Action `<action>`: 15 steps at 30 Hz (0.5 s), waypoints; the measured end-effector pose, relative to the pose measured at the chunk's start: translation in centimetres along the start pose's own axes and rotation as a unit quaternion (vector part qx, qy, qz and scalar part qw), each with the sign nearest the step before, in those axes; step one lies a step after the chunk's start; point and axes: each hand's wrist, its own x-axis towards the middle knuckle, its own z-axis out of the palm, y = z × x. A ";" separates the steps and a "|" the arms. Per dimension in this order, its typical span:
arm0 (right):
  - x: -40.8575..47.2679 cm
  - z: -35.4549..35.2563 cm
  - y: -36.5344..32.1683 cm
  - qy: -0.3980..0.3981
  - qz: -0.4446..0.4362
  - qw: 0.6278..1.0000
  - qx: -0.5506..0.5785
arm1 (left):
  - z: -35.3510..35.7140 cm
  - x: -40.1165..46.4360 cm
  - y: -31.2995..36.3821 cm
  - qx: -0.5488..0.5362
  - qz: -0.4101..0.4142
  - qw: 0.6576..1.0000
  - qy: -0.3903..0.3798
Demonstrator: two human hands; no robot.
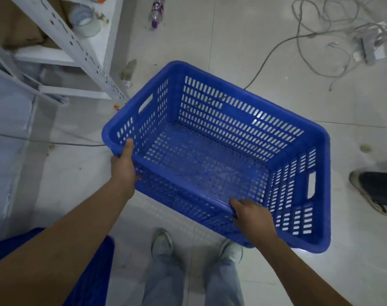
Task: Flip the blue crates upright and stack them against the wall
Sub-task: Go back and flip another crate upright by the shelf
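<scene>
A blue slotted plastic crate hangs upright in front of me above the tiled floor, its open top facing up and nothing inside. My left hand grips the near rim at its left corner, thumb over the edge. Further right on that same near rim, my right hand is closed on it. Part of a second blue crate shows at the lower left, mostly hidden behind my left forearm.
A white metal shelf rack stands at the upper left with a clear container on it. A bottle lies on the floor beyond. Loose cables sprawl at the upper right. Another person's shoe is at the right edge.
</scene>
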 end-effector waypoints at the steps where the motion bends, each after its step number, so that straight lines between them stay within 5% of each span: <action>1: -0.2 0.5 0.5 -0.017 0.000 1.000 -0.004 | 0.0 0.3 0.0 0.004 -0.017 1.000 0.010; 15: -2.0 6.0 3.1 -0.127 -0.039 0.987 -0.090 | -5.0 2.2 -11.5 0.004 -0.233 0.968 0.091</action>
